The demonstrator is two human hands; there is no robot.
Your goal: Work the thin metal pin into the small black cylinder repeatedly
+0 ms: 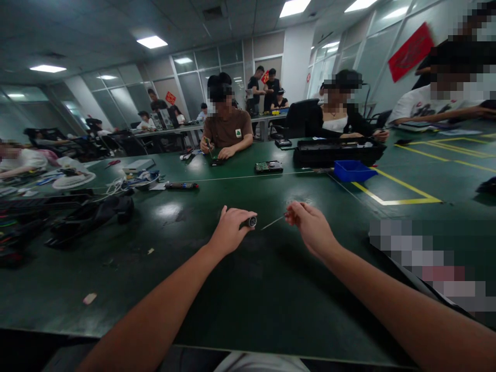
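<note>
My left hand (229, 231) is closed round a small dark cylindrical part (251, 221). Its round end, with a pale ring, faces right and toward me, while my fingers cover the rest. To the right, my right hand (312, 228) pinches a thin screwdriver (273, 223) whose metal shaft points left and slightly down at the cylindrical part. A small gap lies between the screwdriver's tip and that part. Most of its handle is hidden in my fingers. Both hands are above the green table (232, 305).
Ahead lie an open device with a green circuit board (268, 166), a blue bin (352, 171) and a long black casing (337, 152). Black plastic parts (93, 217) and a multicoloured cylindrical tool (181, 185) are at left. Across the table, a person (228, 129) works with small parts.
</note>
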